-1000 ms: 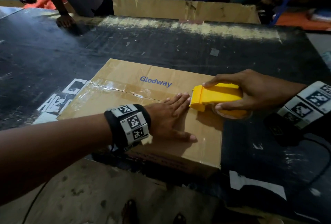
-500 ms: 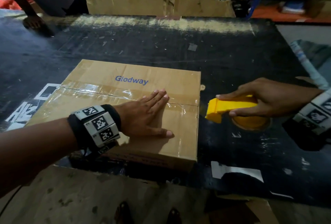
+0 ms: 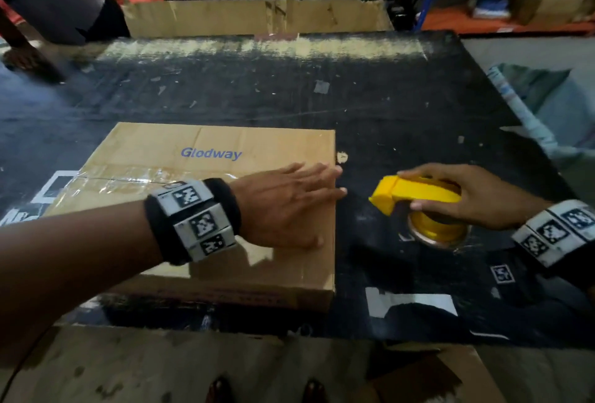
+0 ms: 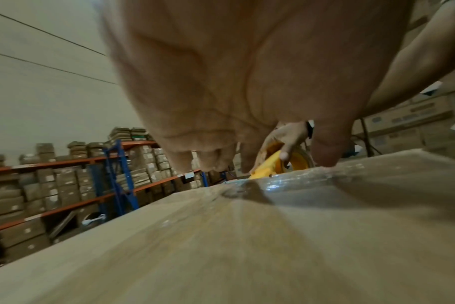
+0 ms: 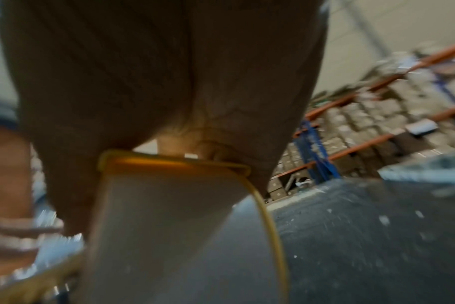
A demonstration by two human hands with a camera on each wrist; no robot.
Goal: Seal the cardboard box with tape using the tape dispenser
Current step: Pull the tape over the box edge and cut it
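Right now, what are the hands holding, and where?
The right hand grips the yellow tape dispenser across its top, thumb on the near side. The left hand holds nothing; it lies flat on the cardboard box.

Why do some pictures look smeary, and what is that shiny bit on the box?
Right wrist view: motion blur smears the yellow tape dispenser. Left wrist view: the close left hand looks soft. Head view: light glares off clear tape on the brown cardboard box.
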